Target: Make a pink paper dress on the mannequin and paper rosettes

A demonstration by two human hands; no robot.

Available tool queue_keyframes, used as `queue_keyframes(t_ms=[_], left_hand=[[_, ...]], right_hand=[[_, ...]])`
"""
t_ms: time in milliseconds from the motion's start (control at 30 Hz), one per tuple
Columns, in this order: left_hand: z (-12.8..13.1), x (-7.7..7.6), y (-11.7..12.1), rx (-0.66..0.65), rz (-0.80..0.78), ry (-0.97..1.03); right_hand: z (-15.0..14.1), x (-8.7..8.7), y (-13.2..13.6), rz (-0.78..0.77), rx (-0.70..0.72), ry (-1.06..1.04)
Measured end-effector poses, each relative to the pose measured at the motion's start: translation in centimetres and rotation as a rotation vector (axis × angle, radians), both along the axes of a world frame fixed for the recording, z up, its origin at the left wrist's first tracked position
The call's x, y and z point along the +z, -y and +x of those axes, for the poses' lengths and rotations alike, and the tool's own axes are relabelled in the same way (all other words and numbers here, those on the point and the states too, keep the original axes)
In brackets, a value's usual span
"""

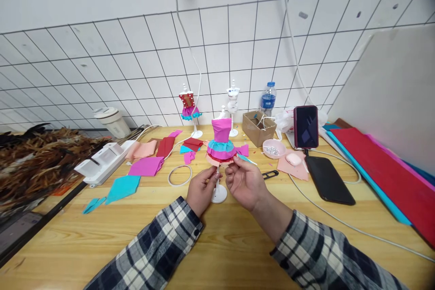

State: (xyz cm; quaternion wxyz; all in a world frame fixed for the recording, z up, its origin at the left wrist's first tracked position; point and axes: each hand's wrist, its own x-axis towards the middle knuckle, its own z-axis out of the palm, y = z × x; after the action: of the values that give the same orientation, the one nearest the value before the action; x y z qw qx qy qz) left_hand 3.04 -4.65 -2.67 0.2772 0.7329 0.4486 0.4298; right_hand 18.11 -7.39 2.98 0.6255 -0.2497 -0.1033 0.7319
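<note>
A small white mannequin stands before me in a paper dress (222,130) with a magenta bodice and a skirt of blue, magenta, red and peach ruffles. Its round white base (219,195) rests on the table. My left hand (201,189) is closed round the thin pole of the mannequin stand, just under the skirt. On the other side, my right hand (245,182) has its thumb at the lower skirt ruffle, fingers curled in beneath; its grip appears to be on the hem. Behind are a mannequin in a red top (187,100) and a white mannequin (233,99).
Crepe paper pieces (146,166) and a white ring (180,176) lie left. Rightward are a cardboard box (258,130), a pink bowl of beads (274,149), a water bottle (268,99), an upright phone (306,127), a black power bank (329,180) and cables. Brown feathers (50,158) fill the far left.
</note>
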Motion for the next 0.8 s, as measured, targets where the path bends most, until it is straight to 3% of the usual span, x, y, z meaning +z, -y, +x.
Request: queue_keyframes(t_ms=[100, 233, 433, 500, 567, 667, 800], left_hand=[[-0.1, -0.5, -0.3, 0.011, -0.015, 0.035], [0.0, -0.5, -0.3, -0.012, -0.041, 0.066], [0.0, 0.0, -0.2, 0.064, -0.001, -0.016], [-0.2, -0.2, -0.5, 0.085, 0.006, -0.045], [-0.2, -0.4, -1.1, 0.096, 0.009, -0.071], [0.2, -0.6, -2.1, 0.101, 0.012, -0.091], [1.4, -0.7, -3.8, 0.079, 0.025, -0.092]], right_hand=[[0.0, 0.4, 0.1, -0.11, -0.019, -0.123], [0.0, 0.7, 0.1, -0.097, -0.042, -0.097], [0.0, -1.7, 1.2, -0.042, 0.121, 0.128], [0.7, -3.0, 2.3, -0.009, 0.208, 0.334], [1.8, -4.0, 3.4, 0.127, 0.256, 0.648], [4.2, -4.9, 4.1, 0.326, 0.101, 1.117], [7.4, -4.9, 2.9, 0.435, -0.12, 1.663]])
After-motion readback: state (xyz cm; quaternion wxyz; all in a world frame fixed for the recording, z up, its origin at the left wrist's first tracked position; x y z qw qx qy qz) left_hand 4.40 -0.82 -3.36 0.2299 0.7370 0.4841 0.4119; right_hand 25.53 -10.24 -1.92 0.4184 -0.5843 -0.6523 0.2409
